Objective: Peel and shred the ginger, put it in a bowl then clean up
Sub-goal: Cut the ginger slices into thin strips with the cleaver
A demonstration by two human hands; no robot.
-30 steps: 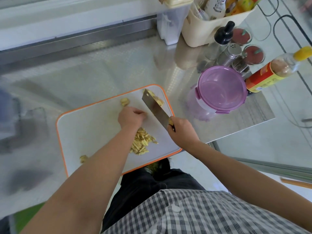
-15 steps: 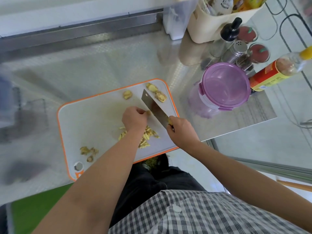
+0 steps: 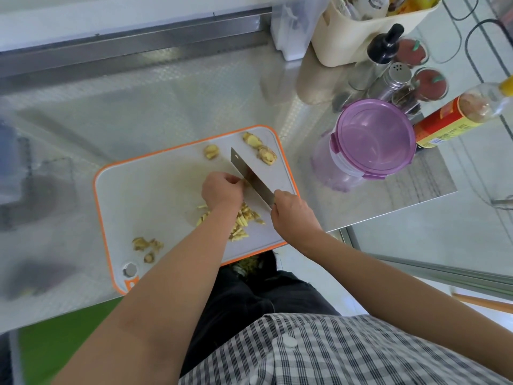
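Ginger shreds (image 3: 244, 220) lie heaped on the orange-rimmed cutting board (image 3: 155, 207), three larger chunks (image 3: 268, 156) at its far edge. Right hand (image 3: 291, 215) clenches the cleaver (image 3: 251, 176) handle; left hand (image 3: 222, 190) pins a ginger piece (image 3: 243, 184) against the blade with curled fingers (image 3: 234, 180). One purple-lidded tub (image 3: 374, 137) stands closed, contents unseen — a cream caddy (image 3: 347, 43) holds bottles (image 3: 369, 4).

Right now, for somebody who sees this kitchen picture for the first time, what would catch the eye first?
Most striking is the cleaver, gripped by the right hand, its blade slanting across the orange-rimmed cutting board in the middle, with the left hand curled right beside it. Pale ginger shreds lie heaped nearer the person, partly under the left wrist. To the right on the steel counter stands a purple-lidded container.
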